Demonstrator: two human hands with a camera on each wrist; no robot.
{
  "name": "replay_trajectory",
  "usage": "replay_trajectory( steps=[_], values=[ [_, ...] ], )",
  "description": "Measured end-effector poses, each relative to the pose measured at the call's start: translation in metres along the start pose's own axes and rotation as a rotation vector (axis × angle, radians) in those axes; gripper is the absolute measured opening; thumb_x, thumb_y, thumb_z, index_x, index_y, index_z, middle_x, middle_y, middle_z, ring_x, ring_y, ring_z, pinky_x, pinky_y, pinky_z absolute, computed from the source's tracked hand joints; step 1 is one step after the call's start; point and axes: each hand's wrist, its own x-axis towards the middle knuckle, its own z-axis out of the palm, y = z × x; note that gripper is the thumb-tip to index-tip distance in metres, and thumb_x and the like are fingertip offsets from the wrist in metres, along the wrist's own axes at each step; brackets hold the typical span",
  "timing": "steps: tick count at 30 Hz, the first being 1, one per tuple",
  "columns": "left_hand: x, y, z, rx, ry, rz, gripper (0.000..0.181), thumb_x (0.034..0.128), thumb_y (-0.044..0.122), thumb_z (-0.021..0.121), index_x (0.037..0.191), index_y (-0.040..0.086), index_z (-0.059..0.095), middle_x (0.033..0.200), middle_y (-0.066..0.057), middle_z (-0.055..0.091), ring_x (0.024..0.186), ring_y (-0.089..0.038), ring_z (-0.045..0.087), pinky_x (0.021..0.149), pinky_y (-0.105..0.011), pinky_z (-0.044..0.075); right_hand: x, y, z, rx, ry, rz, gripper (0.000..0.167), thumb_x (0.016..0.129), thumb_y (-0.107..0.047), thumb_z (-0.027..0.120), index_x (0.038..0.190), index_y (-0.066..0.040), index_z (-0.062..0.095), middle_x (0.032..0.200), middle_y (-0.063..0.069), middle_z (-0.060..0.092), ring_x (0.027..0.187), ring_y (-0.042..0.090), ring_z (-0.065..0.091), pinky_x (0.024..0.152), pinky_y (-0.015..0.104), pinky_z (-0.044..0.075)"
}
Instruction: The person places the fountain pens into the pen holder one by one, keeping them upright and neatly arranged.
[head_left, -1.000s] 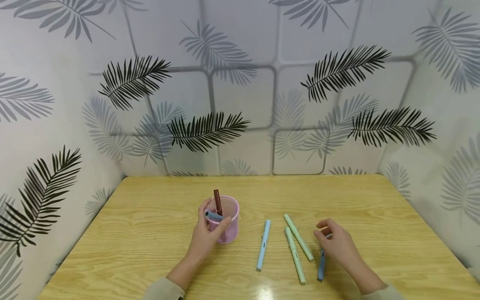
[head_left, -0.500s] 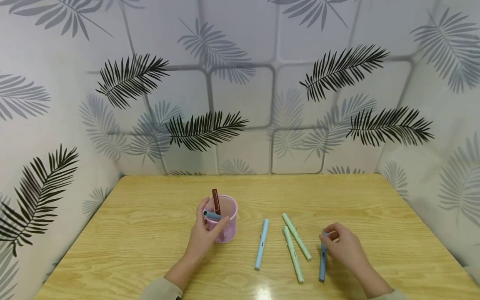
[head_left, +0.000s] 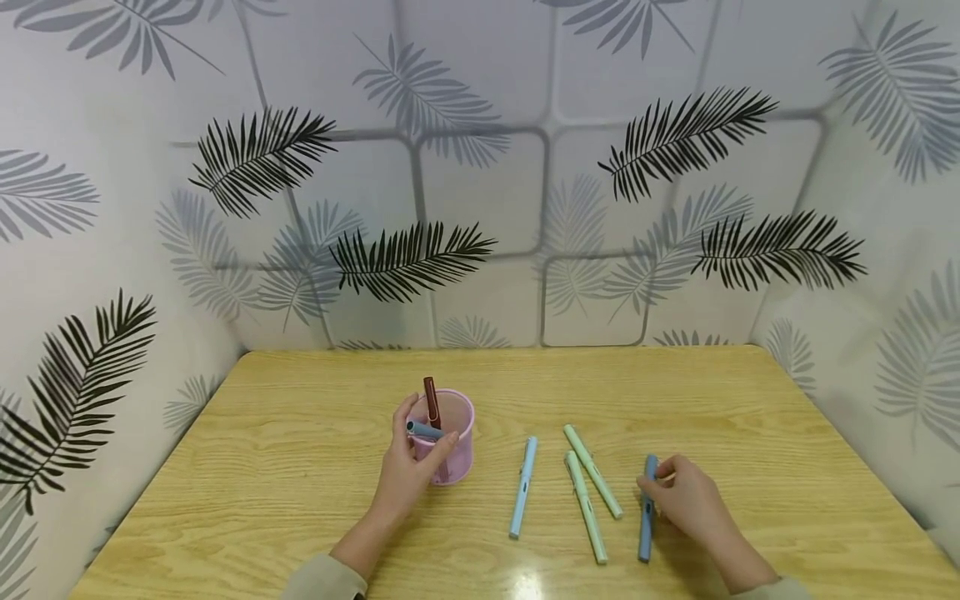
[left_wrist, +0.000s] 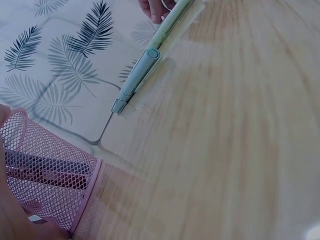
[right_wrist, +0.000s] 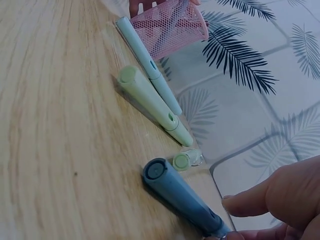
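My left hand (head_left: 405,467) holds a pink mesh pen cup (head_left: 465,454) by its left and near sides, thumb on the rim. A dark red pen (head_left: 432,400) stands in the cup, and a blue-grey pen (head_left: 424,430) leans across its mouth. My right hand (head_left: 690,496) is at a dark blue pen (head_left: 646,529) lying on the table. In the right wrist view the thumb (right_wrist: 245,201) stays apart from this dark blue pen, while a fingertip is beside its clip end. Left of it lie two light green pens (head_left: 588,508) (head_left: 594,471) and a light blue pen (head_left: 522,487).
The wooden table (head_left: 300,467) meets a leaf-patterned backdrop (head_left: 487,200) at the back and both sides. Bare wood shows around the pens. Light glares off the table's near middle.
My right hand has shifted slightly right and toward me along the dark blue pen, whose upper end now shows and has turned a little. My left hand keeps hold of the pen cup.
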Motion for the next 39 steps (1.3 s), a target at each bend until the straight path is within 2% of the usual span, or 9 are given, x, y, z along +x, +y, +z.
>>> replay_trajectory(
  steps=[4,6,11,15,20,25,30,39],
  values=[
    [0.0001,-0.0005,0.0007,-0.005,-0.001,0.008,0.073,0.0849,0.035,0.068,0.142,0.033,0.022,0.135,-0.02,0.042,0.117,-0.038,0.047,0.087,-0.05,0.045,0.0016,0.001,0.0018,0.004,0.007,-0.001,0.033,0.085,-0.012,0.064,0.1,0.01,0.045,0.077,0.011,0.061,0.054,0.016,0.054,0.049,0.031,0.046],
    [0.0018,-0.0055,0.0013,-0.009,0.005,0.004,0.074,0.0838,0.037,0.068,0.141,0.037,0.022,0.138,-0.018,0.04,0.119,-0.037,0.046,0.088,-0.05,0.045,0.0019,0.0017,0.0026,0.005,0.008,0.003,0.035,0.084,-0.011,0.066,0.101,0.01,0.043,0.073,0.01,0.06,0.053,0.016,0.053,0.049,0.031,0.046],
    [0.0017,-0.0072,0.0013,-0.013,0.008,0.005,0.075,0.0832,0.038,0.069,0.141,0.038,0.022,0.14,-0.017,0.038,0.12,-0.038,0.045,0.089,-0.05,0.044,0.0026,0.0017,0.0034,-0.008,0.003,0.017,0.042,0.083,-0.012,0.066,0.106,0.013,0.042,0.066,0.008,0.055,0.052,0.016,0.053,0.048,0.03,0.045],
    [0.0018,-0.0084,0.0015,-0.014,0.007,0.01,0.074,0.0833,0.037,0.069,0.141,0.038,0.022,0.14,-0.018,0.038,0.119,-0.037,0.046,0.088,-0.05,0.045,0.0043,0.0017,0.0032,-0.013,-0.017,0.03,0.045,0.083,-0.014,0.066,0.107,0.016,0.043,0.072,0.01,0.058,0.055,0.016,0.054,0.049,0.03,0.046],
    [0.0021,-0.0083,0.0014,-0.008,0.011,0.01,0.075,0.0833,0.037,0.069,0.141,0.038,0.022,0.139,-0.018,0.039,0.118,-0.036,0.048,0.087,-0.049,0.046,0.0055,0.0001,0.005,0.004,-0.016,0.054,0.036,0.083,-0.012,0.064,0.103,0.013,0.048,0.083,0.014,0.06,0.056,0.018,0.055,0.047,0.03,0.049],
    [0.0021,-0.0085,0.002,-0.013,0.009,0.005,0.075,0.0833,0.037,0.069,0.141,0.039,0.022,0.138,-0.017,0.04,0.116,-0.035,0.049,0.086,-0.047,0.047,0.0044,-0.0012,0.0067,-0.003,0.0,0.027,0.03,0.082,-0.009,0.059,0.102,0.011,0.048,0.086,0.019,0.059,0.054,0.019,0.054,0.045,0.03,0.049],
    [0.002,-0.0088,0.0017,-0.016,0.007,0.001,0.075,0.0835,0.037,0.069,0.141,0.039,0.021,0.138,-0.018,0.04,0.117,-0.036,0.048,0.086,-0.047,0.047,0.0037,-0.0028,0.0059,0.009,0.015,0.019,0.032,0.081,-0.008,0.057,0.105,0.01,0.046,0.088,0.021,0.06,0.051,0.018,0.054,0.044,0.031,0.049],
    [0.0021,-0.0084,0.0018,-0.017,0.009,0.0,0.074,0.0835,0.037,0.069,0.141,0.039,0.022,0.139,-0.019,0.039,0.118,-0.037,0.047,0.087,-0.049,0.046,0.0041,-0.0079,0.0033,0.06,0.048,-0.048,0.031,0.087,-0.01,0.056,0.109,0.009,0.045,0.076,0.011,0.058,0.043,0.017,0.052,0.04,0.029,0.044]
  ],
)
